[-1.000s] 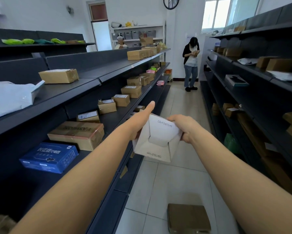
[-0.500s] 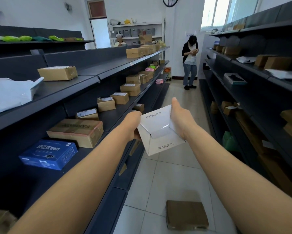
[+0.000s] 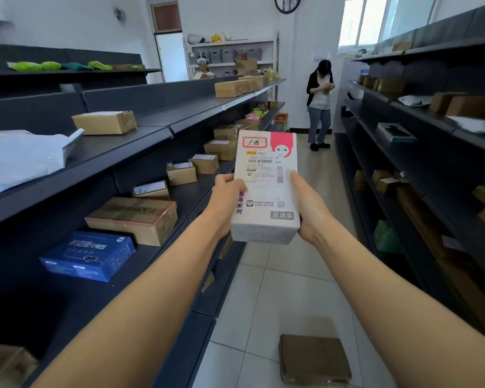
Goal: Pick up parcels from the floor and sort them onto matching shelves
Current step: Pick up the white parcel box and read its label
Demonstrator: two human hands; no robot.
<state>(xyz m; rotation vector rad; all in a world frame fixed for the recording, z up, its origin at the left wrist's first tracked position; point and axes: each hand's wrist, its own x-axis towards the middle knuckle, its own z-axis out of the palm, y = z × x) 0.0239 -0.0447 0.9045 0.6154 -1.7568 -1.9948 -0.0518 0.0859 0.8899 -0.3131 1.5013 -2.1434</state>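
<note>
Facing the camera at frame centre: white parcel (image 3: 265,186), upright, held above the aisle floor (image 3: 277,289). Shipping label with barcode, "C103" and "XGI"; handwritten "广西" in a red box; pink corner; grey tag "足功率". Left hand (image 3: 227,201) and right hand (image 3: 308,204) clamped on its lower sides, arms extended. Brown parcel (image 3: 314,358) on floor, lower right.

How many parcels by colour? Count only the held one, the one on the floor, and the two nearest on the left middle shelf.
White: 1, the held parcel
Brown: 2, the floor parcel and the taped box
Blue: 1, the blue box
Total: 4
</note>
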